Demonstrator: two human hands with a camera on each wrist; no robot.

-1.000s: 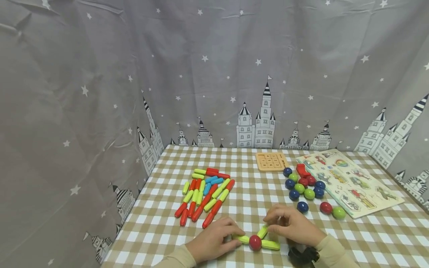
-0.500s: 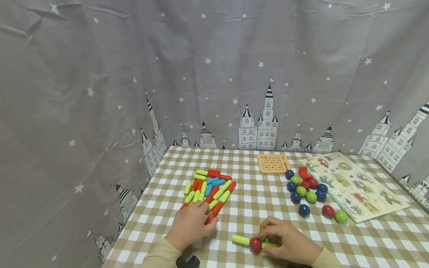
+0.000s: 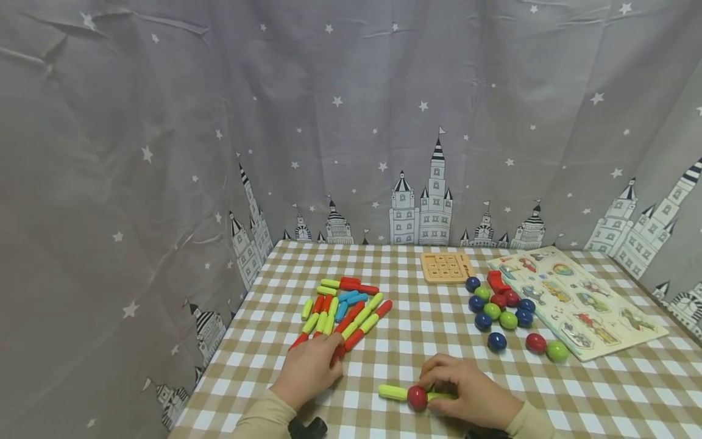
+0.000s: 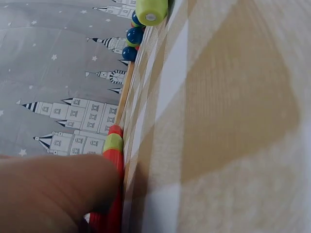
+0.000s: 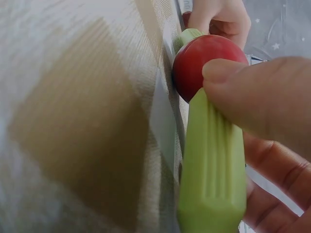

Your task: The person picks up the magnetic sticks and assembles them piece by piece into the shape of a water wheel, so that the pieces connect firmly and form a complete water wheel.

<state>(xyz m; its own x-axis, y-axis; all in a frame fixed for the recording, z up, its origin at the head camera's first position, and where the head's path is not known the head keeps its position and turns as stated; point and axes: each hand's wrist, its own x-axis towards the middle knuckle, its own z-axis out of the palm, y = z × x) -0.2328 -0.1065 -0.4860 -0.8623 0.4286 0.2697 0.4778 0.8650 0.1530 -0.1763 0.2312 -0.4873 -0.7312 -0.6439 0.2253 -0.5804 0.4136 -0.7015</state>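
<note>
My left hand (image 3: pixel 309 369) is at the near end of a group of red, yellow-green and blue magnetic sticks (image 3: pixel 364 314). Its thumb and fingers close about a red stick (image 4: pixel 114 162), whose near end they cover. My right hand (image 3: pixel 466 390) holds a red ball (image 3: pixel 417 397), the thumb pressed on its side in the right wrist view. One yellow-green stick (image 3: pixel 392 392) juts left from the ball. Another yellow-green stick (image 5: pixel 214 160) extends right beneath the hand, partly hidden in the head view.
At the right lie several blue, green and red balls (image 3: pixel 508 320) with a red piece (image 3: pixel 498 282). A picture puzzle board (image 3: pixel 587 305) lies beyond them. A wooden number puzzle (image 3: pixel 446 268) is at the back of the checked tablecloth (image 3: pixel 406 329).
My left hand left the ball's left stick and moved to the stick group, where some near sticks shifted slightly. My right hand moved in from a stick onto the ball.
</note>
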